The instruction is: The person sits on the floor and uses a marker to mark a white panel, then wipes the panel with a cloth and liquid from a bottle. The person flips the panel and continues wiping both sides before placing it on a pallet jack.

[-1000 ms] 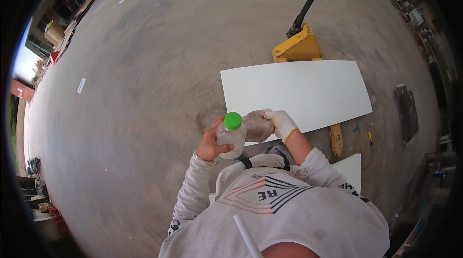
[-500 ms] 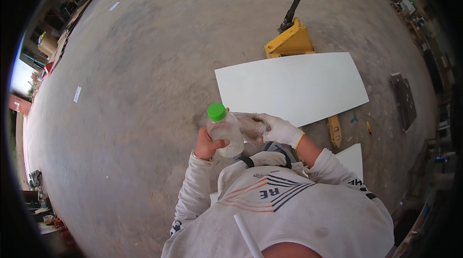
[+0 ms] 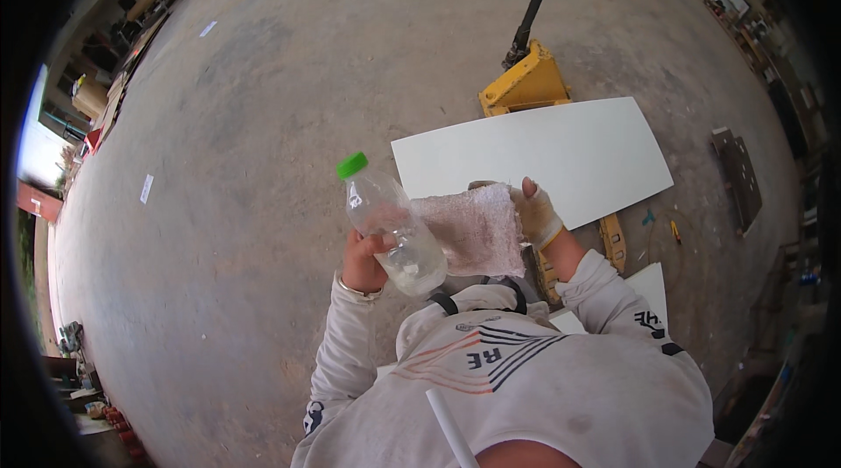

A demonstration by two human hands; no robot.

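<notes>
Head view: clear plastic bottle [image 3: 407, 245] with green cap [image 3: 352, 165], see-through walls, contents hard to make out. Bottle is tilted, long axis on a slant: cap end up-left, base down-right toward the person's torso. Bare left grip [image 3: 361, 263] is clamped around its side. Fuzzy pinkish-grey cloth [image 3: 477, 227] is just right of the bottle, roughly rectangular, left edge partly hidden by it. Gloved right grip [image 3: 536, 212] is clamped on the cloth's right edge. Both are held above concrete floor [image 3: 245, 179], near white board [image 3: 547, 153].
</notes>
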